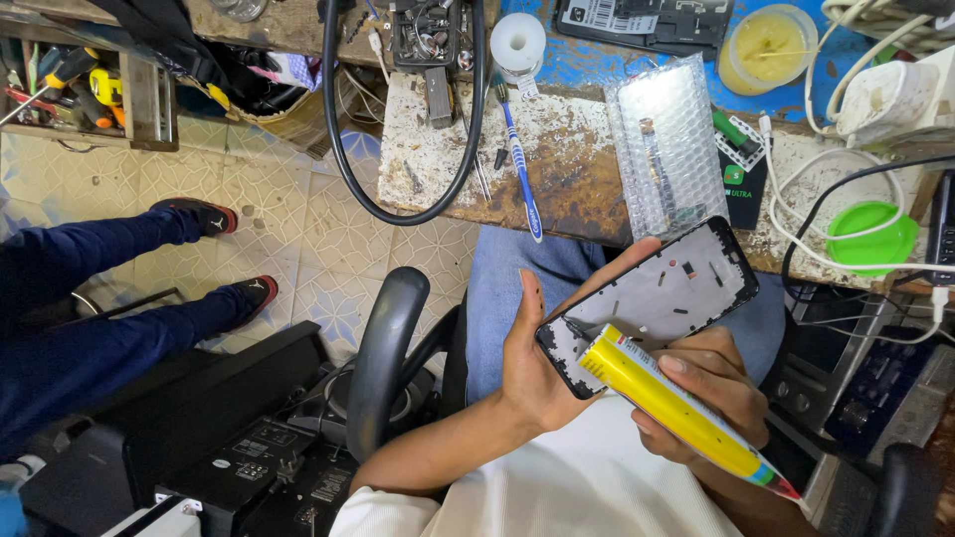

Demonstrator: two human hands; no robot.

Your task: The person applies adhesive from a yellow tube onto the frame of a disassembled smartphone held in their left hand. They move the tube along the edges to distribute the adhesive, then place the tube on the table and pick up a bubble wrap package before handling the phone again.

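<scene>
Two hands meet over the lap: the left hand (542,373) cradles a phone frame (652,298), tilted toward 2 o'clock; the right hand (706,403) grips a yellow glue tube (667,403), nozzle touching the frame's 8 o'clock corner. Best done, I judge, with a thin, steady bead along the edge, the frame held firm. Bubble wrap (668,144) lies on the bench at 12.

Glue tube (676,406) nozzle tip is too small to make out, the other person's legs (99,298) get cut off at the left edge, and the left hand's (542,358) fingers hide behind the phone frame (657,298).
</scene>
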